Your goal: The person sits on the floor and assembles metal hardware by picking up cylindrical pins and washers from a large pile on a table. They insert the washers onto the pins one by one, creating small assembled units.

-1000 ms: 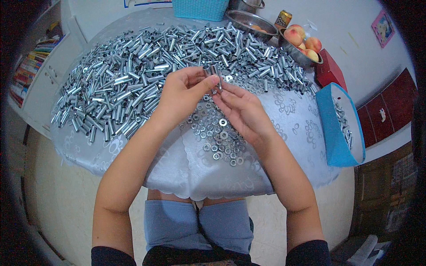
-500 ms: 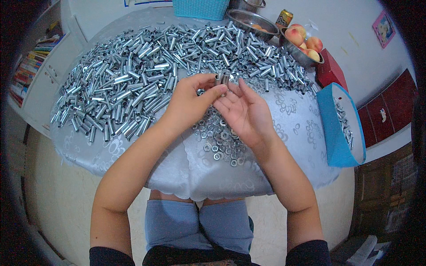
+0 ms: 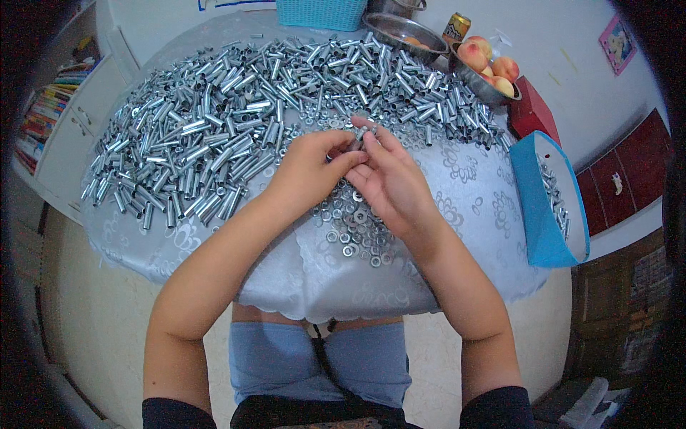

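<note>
Above the middle of the table, my left hand [image 3: 314, 161] is closed, pinching short metal tubes [image 3: 354, 144] between thumb and fingers. My right hand [image 3: 393, 179] meets it there, its thumb and fingers closed together at the tubes' upper ends. Something small and silvery shows between the right fingertips, too small to name. Under and in front of both hands lies a spread of metal nuts and washers [image 3: 350, 229]. A large heap of similar shiny tubes [image 3: 207, 136] covers the table's far and left parts.
A patterned silvery cloth [image 3: 471, 236] covers the table. On the right edge stands a blue open box [image 3: 532, 207] with metal parts inside. Farther back are a red box [image 3: 532, 114], a bowl of peaches [image 3: 486, 82], a steel basin [image 3: 393, 28], a can [image 3: 456, 27] and a turquoise basket [image 3: 321, 13].
My right hand's fingers have curled in from spread to closed over the tubes' upper ends. The tubes have tilted and are now mostly hidden; my left hand keeps its grip.
</note>
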`<state>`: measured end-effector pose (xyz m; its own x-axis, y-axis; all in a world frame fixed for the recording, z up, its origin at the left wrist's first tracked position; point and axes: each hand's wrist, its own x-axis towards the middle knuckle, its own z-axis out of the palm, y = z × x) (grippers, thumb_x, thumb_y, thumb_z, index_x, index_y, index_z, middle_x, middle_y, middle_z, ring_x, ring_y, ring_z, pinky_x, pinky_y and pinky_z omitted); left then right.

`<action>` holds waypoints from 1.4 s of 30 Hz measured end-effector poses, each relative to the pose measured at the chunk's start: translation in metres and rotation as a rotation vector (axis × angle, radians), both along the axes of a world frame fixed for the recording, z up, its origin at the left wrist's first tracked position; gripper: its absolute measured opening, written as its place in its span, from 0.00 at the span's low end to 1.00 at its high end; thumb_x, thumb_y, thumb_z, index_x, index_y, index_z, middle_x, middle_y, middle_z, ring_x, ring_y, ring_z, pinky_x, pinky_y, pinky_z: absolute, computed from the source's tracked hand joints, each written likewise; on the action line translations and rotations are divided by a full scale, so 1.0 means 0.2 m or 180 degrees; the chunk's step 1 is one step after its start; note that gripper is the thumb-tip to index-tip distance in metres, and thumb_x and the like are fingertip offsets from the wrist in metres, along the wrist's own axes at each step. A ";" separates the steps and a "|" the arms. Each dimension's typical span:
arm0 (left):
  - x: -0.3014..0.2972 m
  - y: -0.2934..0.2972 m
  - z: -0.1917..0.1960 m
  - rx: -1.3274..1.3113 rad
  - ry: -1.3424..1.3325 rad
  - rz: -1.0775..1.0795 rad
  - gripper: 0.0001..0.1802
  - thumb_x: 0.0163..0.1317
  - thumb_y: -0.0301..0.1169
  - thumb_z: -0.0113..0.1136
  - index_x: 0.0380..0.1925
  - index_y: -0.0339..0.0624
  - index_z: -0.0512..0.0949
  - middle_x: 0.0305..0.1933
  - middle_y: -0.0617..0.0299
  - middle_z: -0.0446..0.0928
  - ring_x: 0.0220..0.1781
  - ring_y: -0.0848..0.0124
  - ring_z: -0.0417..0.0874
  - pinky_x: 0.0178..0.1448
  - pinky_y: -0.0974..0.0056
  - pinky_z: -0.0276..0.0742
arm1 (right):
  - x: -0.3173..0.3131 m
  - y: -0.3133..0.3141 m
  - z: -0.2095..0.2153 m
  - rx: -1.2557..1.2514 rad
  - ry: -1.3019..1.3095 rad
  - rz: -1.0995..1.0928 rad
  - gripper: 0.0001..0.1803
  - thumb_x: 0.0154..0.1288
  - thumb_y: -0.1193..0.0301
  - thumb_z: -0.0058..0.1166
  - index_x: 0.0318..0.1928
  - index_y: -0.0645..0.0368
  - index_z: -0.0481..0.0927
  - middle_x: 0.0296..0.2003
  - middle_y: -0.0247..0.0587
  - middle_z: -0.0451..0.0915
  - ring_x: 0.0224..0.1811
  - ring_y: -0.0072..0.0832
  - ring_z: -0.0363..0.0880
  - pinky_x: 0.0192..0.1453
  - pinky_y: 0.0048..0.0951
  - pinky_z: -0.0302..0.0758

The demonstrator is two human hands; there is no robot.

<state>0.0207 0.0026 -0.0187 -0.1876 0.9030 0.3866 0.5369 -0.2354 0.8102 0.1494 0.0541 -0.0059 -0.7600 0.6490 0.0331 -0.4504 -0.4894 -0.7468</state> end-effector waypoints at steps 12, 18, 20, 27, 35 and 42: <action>0.02 -0.03 0.02 0.0476 0.0212 0.0210 0.08 0.52 0.29 0.55 0.27 0.34 0.74 0.23 0.48 0.74 0.25 0.56 0.76 0.28 0.61 0.68 | 0.00 -0.02 0.02 0.1170 -0.1014 -0.0506 0.16 0.67 0.62 0.39 0.49 0.56 0.71 0.38 0.32 0.75 0.37 0.16 0.72 0.41 0.19 0.70; 0.00 -0.02 0.00 0.0232 0.0240 0.0203 0.08 0.52 0.30 0.56 0.29 0.35 0.75 0.23 0.48 0.75 0.24 0.56 0.76 0.27 0.60 0.68 | 0.00 0.02 -0.01 0.0817 -0.0860 -0.0261 0.17 0.66 0.63 0.42 0.51 0.58 0.70 0.42 0.35 0.74 0.41 0.19 0.72 0.46 0.21 0.70; 0.00 -0.03 0.02 0.0057 0.0311 0.0207 0.09 0.52 0.30 0.56 0.29 0.35 0.75 0.24 0.48 0.75 0.25 0.55 0.77 0.28 0.60 0.68 | 0.00 0.02 -0.01 0.0687 -0.0823 -0.0178 0.17 0.65 0.64 0.43 0.51 0.58 0.70 0.43 0.36 0.73 0.42 0.20 0.72 0.48 0.22 0.70; -0.03 -0.04 0.02 0.0070 0.0578 0.0165 0.11 0.54 0.30 0.54 0.33 0.33 0.76 0.27 0.53 0.78 0.27 0.65 0.79 0.32 0.66 0.71 | 0.00 0.04 -0.04 0.0592 -0.0857 -0.0027 0.17 0.63 0.67 0.47 0.50 0.58 0.71 0.43 0.37 0.74 0.45 0.22 0.72 0.50 0.22 0.70; 0.01 -0.04 0.03 0.0269 0.0232 0.0141 0.10 0.51 0.26 0.54 0.33 0.33 0.75 0.27 0.47 0.76 0.28 0.53 0.78 0.31 0.60 0.71 | -0.02 -0.01 -0.02 0.1205 -0.1083 -0.0746 0.14 0.61 0.68 0.49 0.46 0.61 0.74 0.40 0.36 0.76 0.42 0.21 0.73 0.49 0.21 0.68; 0.00 -0.03 0.02 -0.0177 0.0190 0.0172 0.11 0.54 0.30 0.56 0.34 0.34 0.77 0.26 0.55 0.78 0.25 0.72 0.77 0.31 0.67 0.71 | -0.02 0.03 -0.02 0.1439 -0.1088 -0.0767 0.15 0.60 0.69 0.50 0.45 0.63 0.76 0.39 0.37 0.77 0.39 0.19 0.73 0.46 0.20 0.68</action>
<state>0.0209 -0.0032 -0.0151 -0.2148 0.9125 0.3482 0.5953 -0.1603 0.7874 0.1463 0.0597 -0.0109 -0.6099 0.7825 0.1255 -0.2074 -0.0048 -0.9782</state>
